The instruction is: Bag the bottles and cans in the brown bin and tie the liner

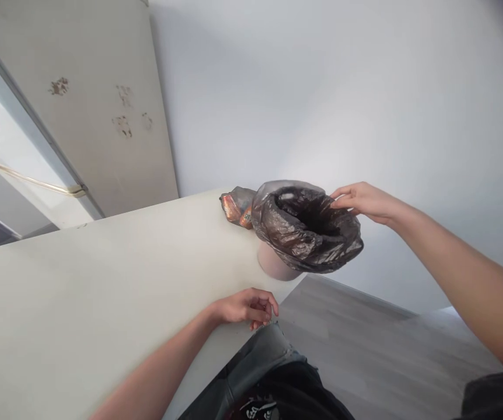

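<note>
A dark, thin plastic garbage bag (297, 239) lines a pinkish trash bin (275, 263), its top folded outward over the rim. The bin stands near the right end of the white table, and its inside is dark. At the right side of the bag's mouth, my right hand (363, 201) has its fingers over the edge, closed on the plastic; part of the grip is hidden. My left hand (251, 306) rests at the table's front edge, below the bin. Its fingers are loosely curled and apart, with nothing in them.
Behind the bin on the left lies a grey plastic bag with orange packets (231, 207). The white table (124, 280) ends just right of the bin, above a grey wood floor (356, 332). A pale wall and a white cabinet-like panel (102, 58) stand behind.
</note>
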`<control>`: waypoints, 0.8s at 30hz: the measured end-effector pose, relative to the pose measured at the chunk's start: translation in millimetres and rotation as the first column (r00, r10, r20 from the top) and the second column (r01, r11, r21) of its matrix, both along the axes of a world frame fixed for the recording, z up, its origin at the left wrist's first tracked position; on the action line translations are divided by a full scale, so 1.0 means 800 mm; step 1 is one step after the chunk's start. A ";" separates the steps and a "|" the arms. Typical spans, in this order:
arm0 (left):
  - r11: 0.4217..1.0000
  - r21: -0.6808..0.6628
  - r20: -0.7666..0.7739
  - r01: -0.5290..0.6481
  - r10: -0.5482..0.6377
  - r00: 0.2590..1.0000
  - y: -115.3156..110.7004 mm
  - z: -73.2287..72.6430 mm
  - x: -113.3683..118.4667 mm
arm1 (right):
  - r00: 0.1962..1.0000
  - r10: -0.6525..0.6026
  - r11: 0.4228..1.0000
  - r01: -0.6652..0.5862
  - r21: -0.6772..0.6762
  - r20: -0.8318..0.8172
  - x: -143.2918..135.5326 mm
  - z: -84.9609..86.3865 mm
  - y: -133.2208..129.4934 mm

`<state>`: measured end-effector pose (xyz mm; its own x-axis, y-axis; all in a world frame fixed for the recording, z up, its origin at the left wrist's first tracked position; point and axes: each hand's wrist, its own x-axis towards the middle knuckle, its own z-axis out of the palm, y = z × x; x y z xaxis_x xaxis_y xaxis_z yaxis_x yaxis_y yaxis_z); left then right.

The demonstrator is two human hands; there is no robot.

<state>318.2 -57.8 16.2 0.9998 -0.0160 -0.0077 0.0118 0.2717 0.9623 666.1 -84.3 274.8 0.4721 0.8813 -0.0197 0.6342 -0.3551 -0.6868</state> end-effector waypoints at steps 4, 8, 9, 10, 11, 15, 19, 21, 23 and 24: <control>1.000 0.002 -0.005 0.003 -0.003 1.000 0.001 0.000 -0.001 | 0.998 0.003 0.998 -0.008 -0.070 -0.069 0.007 -0.016 -0.005; 1.000 -0.001 -0.005 -0.003 0.003 1.000 0.000 0.002 -0.003 | 0.994 0.016 0.997 -0.024 -0.067 -0.112 0.004 -0.019 -0.001; 1.000 -0.002 -0.009 -0.003 0.003 1.000 0.000 0.003 -0.003 | 0.992 0.025 0.998 -0.033 -0.062 -0.121 0.000 -0.019 0.000; 1.000 -0.003 -0.014 -0.003 0.003 1.000 0.000 0.003 -0.003 | 0.991 0.034 0.998 -0.042 -0.053 -0.128 -0.005 -0.019 0.002; 1.000 -0.003 -0.019 -0.003 0.003 1.000 0.000 0.003 -0.003 | 0.990 0.042 0.998 -0.048 -0.042 -0.134 -0.012 -0.020 0.004; 1.000 -0.007 -0.016 0.002 -0.002 1.000 0.000 -0.001 -0.001 | 0.975 0.118 0.993 -0.122 -0.006 -0.187 -0.052 -0.024 0.018; 1.000 -0.005 0.000 0.013 -0.013 1.000 0.001 -0.007 -0.001 | 0.934 0.194 0.981 -0.194 0.030 -0.301 -0.107 -0.033 0.048; 1.000 -0.008 0.004 0.013 -0.013 1.000 0.001 -0.008 -0.001 | 0.909 0.209 0.978 -0.201 0.059 -0.361 -0.136 -0.041 0.071; 1.000 -0.011 0.008 0.014 -0.014 1.000 0.001 -0.008 -0.001 | 0.888 0.236 0.972 -0.211 0.106 -0.395 -0.162 -0.049 0.099; 1.000 -0.009 0.009 0.016 -0.016 1.000 0.002 -0.008 -0.001 | 0.878 0.257 0.966 -0.221 0.136 -0.405 -0.173 -0.052 0.115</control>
<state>317.3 -56.6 9.9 0.9995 -0.0319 0.0018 0.0073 0.2805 0.9598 527.8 8.0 233.1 0.2113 0.9733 -0.0891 0.3425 -0.1591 -0.9259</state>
